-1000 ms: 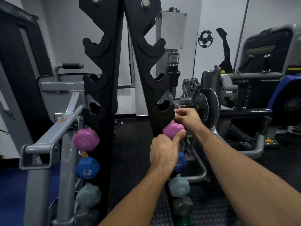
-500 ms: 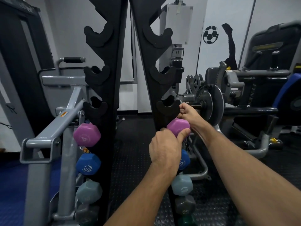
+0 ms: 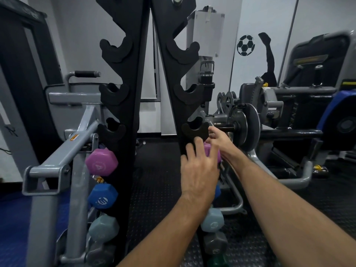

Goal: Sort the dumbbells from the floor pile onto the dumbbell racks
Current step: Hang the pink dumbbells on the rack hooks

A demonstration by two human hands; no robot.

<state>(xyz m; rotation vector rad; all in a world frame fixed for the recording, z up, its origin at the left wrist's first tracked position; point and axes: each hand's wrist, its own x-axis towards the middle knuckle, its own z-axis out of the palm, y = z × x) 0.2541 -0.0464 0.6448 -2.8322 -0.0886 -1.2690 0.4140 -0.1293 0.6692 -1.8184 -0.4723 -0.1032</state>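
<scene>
Black A-frame dumbbell rack (image 3: 134, 105) dead ahead, two slanted uprights with cradles down their outer edges. Upper cradles (image 3: 189, 49) bare on both uprights. Grey machine frame (image 3: 63, 151) crowding the rack's left edge, partly in front of the left column of dumbbells. Plate-loaded machine with a dark weight plate (image 3: 248, 126) close behind the rack's right edge, just past the hands; grey curved floor bar (image 3: 300, 176) beneath it. Black studded floor mat (image 3: 154, 189) between the uprights. Football sticker (image 3: 245, 45) on the white wall behind.

On the left upright, top to bottom: pink dumbbell end (image 3: 101, 161) marked 4, blue end (image 3: 103, 196), pale teal end (image 3: 104, 228), darker one below, cut off by the frame. On the right upright: pale blue end (image 3: 212, 220), grey end (image 3: 215, 242), a dark green one at the bottom edge.

Pink dumbbell (image 3: 209, 150) at the right upright, just below an empty cradle (image 3: 195, 130), hex-ended, mostly hidden by fingers. Left hand (image 3: 199, 168) spread flat over its near end, fingers straight and apart, reaching up the upright. Right hand (image 3: 219, 140) at the far side, fingers loosely extended by the cradle; contact with the dumbbell cannot be told.
</scene>
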